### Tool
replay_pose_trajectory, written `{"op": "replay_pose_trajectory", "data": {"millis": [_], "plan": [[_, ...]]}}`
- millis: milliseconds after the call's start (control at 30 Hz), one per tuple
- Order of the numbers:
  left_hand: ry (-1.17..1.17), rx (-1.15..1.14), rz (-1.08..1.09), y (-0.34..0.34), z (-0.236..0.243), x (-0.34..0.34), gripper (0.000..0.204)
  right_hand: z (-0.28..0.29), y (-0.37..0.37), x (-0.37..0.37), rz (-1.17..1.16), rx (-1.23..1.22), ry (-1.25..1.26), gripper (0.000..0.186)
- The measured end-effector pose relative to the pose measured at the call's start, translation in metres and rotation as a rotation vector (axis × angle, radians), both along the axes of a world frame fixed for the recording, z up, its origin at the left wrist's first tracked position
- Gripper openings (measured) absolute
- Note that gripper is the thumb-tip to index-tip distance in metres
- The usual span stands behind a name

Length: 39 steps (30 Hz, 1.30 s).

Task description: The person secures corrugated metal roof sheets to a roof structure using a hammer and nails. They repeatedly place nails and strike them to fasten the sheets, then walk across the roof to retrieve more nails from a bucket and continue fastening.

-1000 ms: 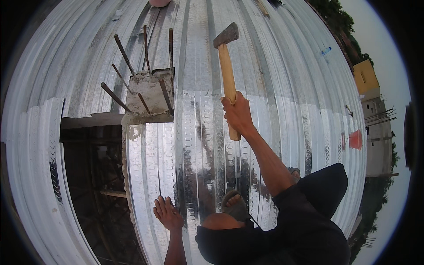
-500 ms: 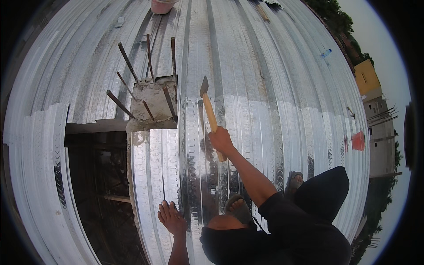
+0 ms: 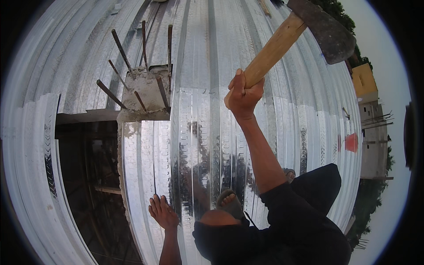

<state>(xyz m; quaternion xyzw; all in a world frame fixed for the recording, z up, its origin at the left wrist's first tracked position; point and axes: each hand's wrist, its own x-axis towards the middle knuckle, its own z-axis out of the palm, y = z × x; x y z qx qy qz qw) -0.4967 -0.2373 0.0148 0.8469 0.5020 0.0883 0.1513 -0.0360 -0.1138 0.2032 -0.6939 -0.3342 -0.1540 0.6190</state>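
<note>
Our right hand [image 3: 245, 96] has its grip clamped on the lower end of a hatchet [image 3: 274, 49], fingers wrapped around the pale wooden handle. The hatchet is up in the air, its handle slanting away to the right and its broad, dark metal head [image 3: 329, 33] well above the ribbed metal decking [image 3: 201, 53]. Our left hand [image 3: 164, 214] rests palm down on a shiny stretch of that decking, its grip unclosed and the fingers slightly parted. Just right of it we see our bare knee [image 3: 218, 217] and a sandalled foot [image 3: 229, 202]. Ahead of the left hand stands a rough concrete column stub [image 3: 152, 95] with rusty rebars [image 3: 121, 48] poking up. Beside it, to the left, is a dark rectangular opening [image 3: 92, 159] with a strip of timber [image 3: 107, 190] inside. Farther right we see a red object [image 3: 351, 142] and, beyond the decking, a yellow building [image 3: 364, 80].
</note>
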Motion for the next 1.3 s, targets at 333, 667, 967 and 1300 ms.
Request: {"op": "replay_pose_trajectory", "data": {"millis": [333,667,967,1300], "plan": [[-0.025,0.025,0.017,0.005,-0.008,-0.007,0.041,-0.071,-0.04,-0.013,0.047,-0.617,0.584,0.022],[0.002,0.022,0.02,0.004,-0.004,-0.008,0.038,0.044,0.024,-0.02,0.044,0.228,-0.018,0.024],[-0.051,-0.016,0.017,0.005,-0.003,-0.004,0.042,-0.149,-0.04,-0.032,-0.022,-0.804,0.535,0.031],[0.002,0.015,0.012,0.004,0.002,-0.012,0.04,0.077,0.022,-0.014,0.054,0.242,0.003,0.028]]}}
